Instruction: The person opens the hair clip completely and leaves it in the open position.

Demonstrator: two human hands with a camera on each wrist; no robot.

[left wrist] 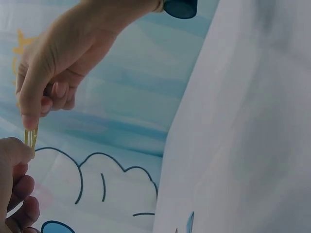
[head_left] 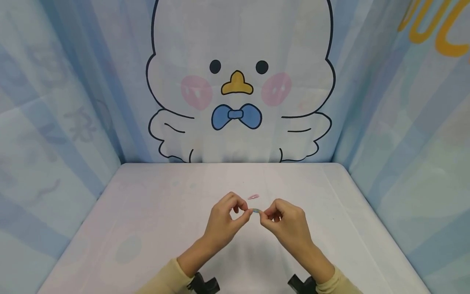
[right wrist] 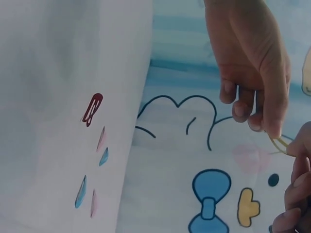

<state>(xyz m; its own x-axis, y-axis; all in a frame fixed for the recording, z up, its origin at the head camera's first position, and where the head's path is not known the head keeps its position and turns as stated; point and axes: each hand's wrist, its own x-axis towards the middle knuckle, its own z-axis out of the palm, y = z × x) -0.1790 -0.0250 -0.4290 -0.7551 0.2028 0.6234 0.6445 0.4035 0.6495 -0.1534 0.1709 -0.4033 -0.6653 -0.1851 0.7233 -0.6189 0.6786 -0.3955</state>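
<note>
Left grip [head_left: 223, 220] and right grip [head_left: 291, 222] each pinch an end of the clip [head_left: 256, 210]; light, even pressure should stop it slipping.

Soft, even light fills the head view, with faint shadow on the table [head_left: 169, 228]. Both wrist views look dimmer, bluish.

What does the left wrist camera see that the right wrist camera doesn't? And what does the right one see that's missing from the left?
Only the left wrist view shows a black band on the right wrist and yellow writing.

Only the right wrist view shows a dark red clip and a yellow beak.

Both show the left hand and right hand pinching a yellow clip, plus the blue bow and the table.
</note>
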